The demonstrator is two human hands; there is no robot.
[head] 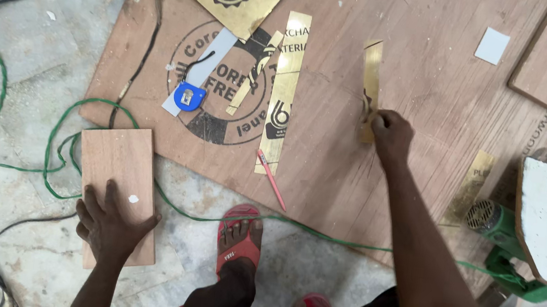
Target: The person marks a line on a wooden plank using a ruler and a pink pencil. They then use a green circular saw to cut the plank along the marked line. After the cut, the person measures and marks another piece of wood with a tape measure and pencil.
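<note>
**Thin gold strip pinched at its lower end, small board pressed flat**

The right hand [390,128] is closed in a pinch on the lower part of a narrow, shiny gold laminate strip [372,76] that lies on the large brown plywood sheet [393,44] spread over the floor. The strip runs nearly straight away from the person, its long axis leaning slightly left at the far end, where one corner curls up a little. It looks thin, light and springy, likely to flex or crease if lifted by one end, with a slick face and probably sharp cut edges; a hold on both long edges near the middle would seem safest.

The left hand [107,224] lies open, fingers spread, palm down on the near end of a small rectangular brown wooden board [120,164] on the grey concrete floor [20,46]. The board looks stiff and flat, its long axis also running away from the person, easy to take by its long sides.

Well to the left of the strip lie a longer gold printed strip [284,94], a blue tape measure [189,96] and a red pencil [272,179]
</note>
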